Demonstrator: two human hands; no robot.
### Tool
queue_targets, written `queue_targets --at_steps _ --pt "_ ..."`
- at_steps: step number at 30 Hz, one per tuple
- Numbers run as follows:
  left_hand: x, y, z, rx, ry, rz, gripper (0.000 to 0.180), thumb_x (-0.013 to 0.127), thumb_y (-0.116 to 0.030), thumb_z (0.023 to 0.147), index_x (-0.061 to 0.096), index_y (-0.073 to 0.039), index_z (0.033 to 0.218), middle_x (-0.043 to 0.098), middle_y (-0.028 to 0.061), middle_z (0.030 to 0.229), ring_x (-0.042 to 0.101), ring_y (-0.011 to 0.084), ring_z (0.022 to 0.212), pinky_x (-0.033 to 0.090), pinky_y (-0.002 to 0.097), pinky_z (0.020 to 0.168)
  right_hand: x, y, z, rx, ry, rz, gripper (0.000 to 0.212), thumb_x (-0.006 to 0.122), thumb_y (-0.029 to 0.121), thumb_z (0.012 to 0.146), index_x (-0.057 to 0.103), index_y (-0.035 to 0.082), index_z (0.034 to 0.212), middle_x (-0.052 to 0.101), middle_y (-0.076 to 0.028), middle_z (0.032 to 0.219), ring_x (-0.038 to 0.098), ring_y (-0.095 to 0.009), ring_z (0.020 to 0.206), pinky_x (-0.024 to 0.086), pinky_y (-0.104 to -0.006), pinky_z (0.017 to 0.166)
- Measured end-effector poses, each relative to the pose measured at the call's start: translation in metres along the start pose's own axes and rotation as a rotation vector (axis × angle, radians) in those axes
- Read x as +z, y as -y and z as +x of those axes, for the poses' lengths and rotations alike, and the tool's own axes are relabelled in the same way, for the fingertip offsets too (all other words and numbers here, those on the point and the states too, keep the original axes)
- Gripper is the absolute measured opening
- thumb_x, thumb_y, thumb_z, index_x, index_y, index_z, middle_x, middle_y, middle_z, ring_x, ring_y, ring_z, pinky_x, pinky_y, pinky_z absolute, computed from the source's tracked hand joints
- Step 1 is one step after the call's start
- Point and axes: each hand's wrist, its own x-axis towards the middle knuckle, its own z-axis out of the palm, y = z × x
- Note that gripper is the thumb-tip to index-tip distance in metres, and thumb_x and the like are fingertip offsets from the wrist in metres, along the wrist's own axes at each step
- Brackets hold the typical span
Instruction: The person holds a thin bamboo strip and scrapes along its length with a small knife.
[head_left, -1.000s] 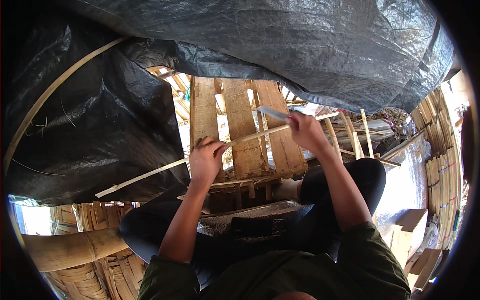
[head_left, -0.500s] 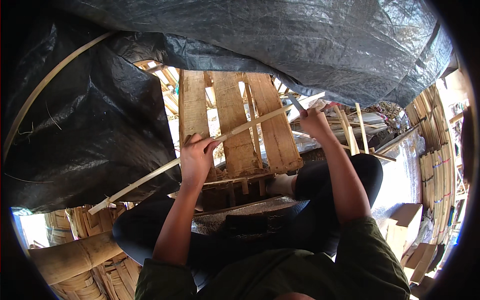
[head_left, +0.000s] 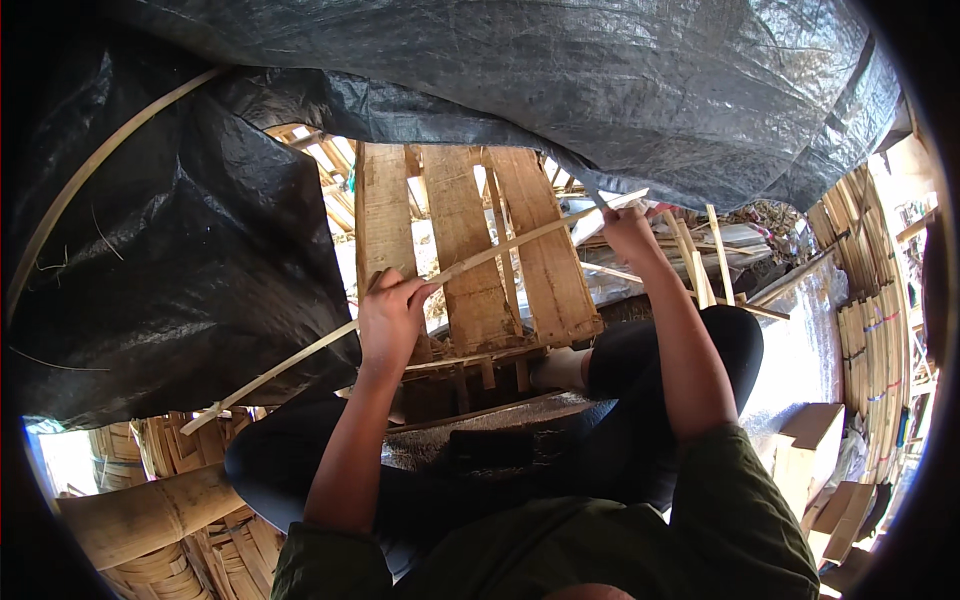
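Observation:
A long, thin bamboo strip slants from the lower left up to the upper right in front of me. My left hand is closed around it near its middle. Close to the strip's far right end, my right hand is closed on a knife, whose narrow grey blade points up and left and crosses the strip. Its handle is hidden in my fist. Beneath the strip, upright wooden planks stand between my arms with gaps between them.
Dark plastic sheeting hangs across the top and left side. Several split bamboo pieces lean right of my right hand. A thick bamboo pole lies at lower left, a cardboard box at lower right. Bundled strips line the right.
My right hand and the knife have shifted slightly along the strip's right end, and the blade now points more steeply upward. My left hand has hardly moved.

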Motion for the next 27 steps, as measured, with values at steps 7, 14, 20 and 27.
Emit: queue_targets --at_steps 7,14,20,27 --pt "0.004 -0.001 0.002 0.025 0.022 0.01 0.015 0.076 -0.02 0.083 0.074 -0.005 0.085 0.051 0.0129 0.073 0.056 0.0331 0.07 0.044 0.0443 0.062 0.001 -0.026 0.017 -0.02 -0.085 0.082 0.049 0.049 0.037 0.101 0.066 -0.009 0.097 0.067 -0.021 0.07 0.066 -0.03 0.054 0.051 -0.0407 0.049" --pt "0.002 0.003 0.002 0.01 0.01 0.024 0.015 0.076 -0.023 0.083 0.075 -0.008 0.084 0.05 0.0109 0.071 0.055 0.0312 0.066 0.043 0.043 0.059 -0.004 -0.047 0.044 -0.156 -0.186 -0.092 0.044 0.049 0.033 0.098 0.068 -0.007 0.098 0.069 -0.027 0.08 0.07 -0.04 0.07 0.056 -0.0453 0.062" --pt "0.001 0.008 0.0 0.023 -0.013 0.036 0.015 0.076 -0.021 0.083 0.074 -0.006 0.084 0.049 0.0113 0.07 0.054 0.0303 0.063 0.042 0.0422 0.058 -0.012 -0.054 0.066 0.145 -0.279 0.244 0.049 0.046 0.036 0.101 0.067 -0.008 0.101 0.071 -0.026 0.089 0.071 -0.038 0.08 0.056 -0.0448 0.075" --pt "0.003 0.012 0.002 0.067 -0.021 -0.014 0.012 0.078 -0.014 0.08 0.074 -0.004 0.084 0.047 0.0123 0.069 0.052 0.0308 0.061 0.039 0.0421 0.056 -0.006 -0.072 0.07 0.06 -0.104 0.221 0.043 0.04 0.035 0.104 0.052 -0.005 0.111 0.066 -0.018 0.07 0.059 -0.028 0.041 0.047 -0.0389 0.038"
